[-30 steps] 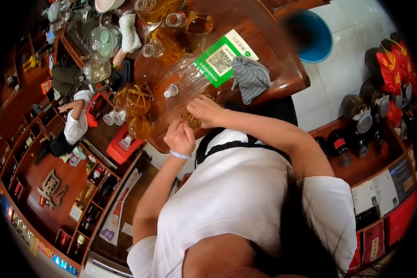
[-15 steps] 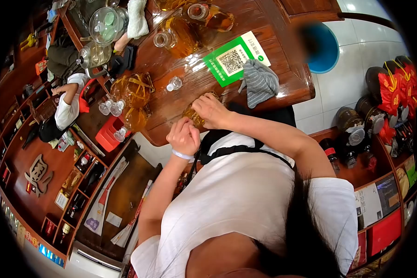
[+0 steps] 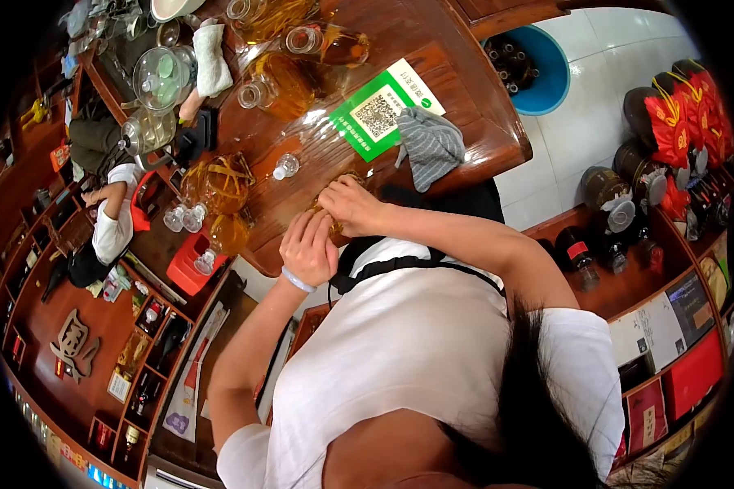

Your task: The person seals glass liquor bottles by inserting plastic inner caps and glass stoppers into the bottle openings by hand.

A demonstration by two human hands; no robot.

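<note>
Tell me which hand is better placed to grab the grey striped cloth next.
Right, I'd say: the right hand is nearer the grey striped cloth than the left hand, though it seems to hold a mostly hidden amber item.

Upper body: white short-sleeved T-shirt [image 3: 408,342]. Waist: narrow black strap [image 3: 416,263]. Left wrist [image 3: 289,292]: one pale, smooth, ring-shaped bracelet [image 3: 298,281].
</note>
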